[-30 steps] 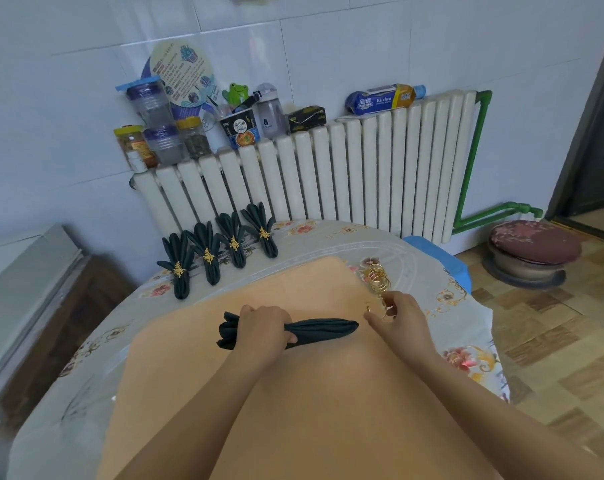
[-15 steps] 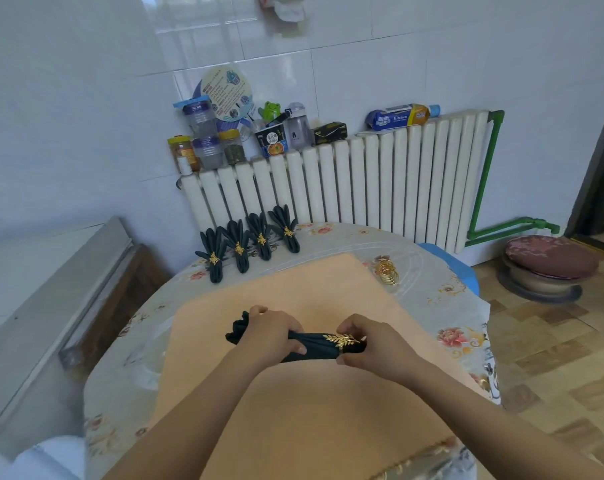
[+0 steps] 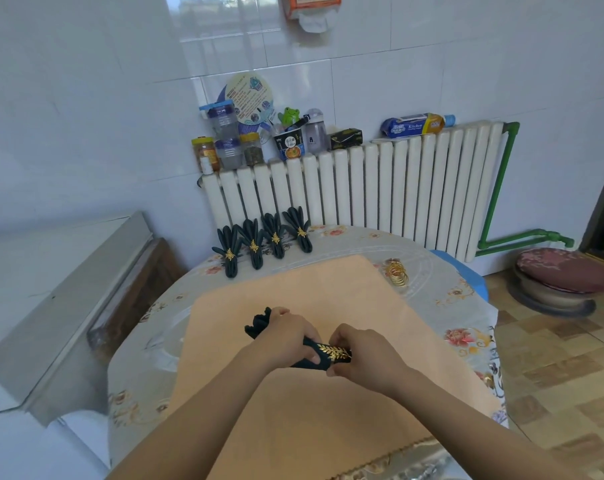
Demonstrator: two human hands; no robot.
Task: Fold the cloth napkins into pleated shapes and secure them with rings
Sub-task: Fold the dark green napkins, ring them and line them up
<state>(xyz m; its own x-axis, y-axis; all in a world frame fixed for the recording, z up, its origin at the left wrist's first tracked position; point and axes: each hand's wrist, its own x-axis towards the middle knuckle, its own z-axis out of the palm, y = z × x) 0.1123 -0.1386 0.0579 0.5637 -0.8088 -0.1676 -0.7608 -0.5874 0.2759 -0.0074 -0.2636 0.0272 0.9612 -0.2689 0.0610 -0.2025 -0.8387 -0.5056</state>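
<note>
Left grip (image 3: 286, 336) clenches napkin (image 3: 259, 323); right grip (image 3: 364, 355) pinches gold ring (image 3: 335, 352) around it.

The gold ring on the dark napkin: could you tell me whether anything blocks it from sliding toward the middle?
Only the left hand, which grips the napkin just beyond the gold ring; nothing else visible does.

A white-tiled wall (image 3: 397, 46) and a white radiator (image 3: 380, 192) are seen beyond the grip, wood-patterned flooring (image 3: 553, 358) to its right.
</note>
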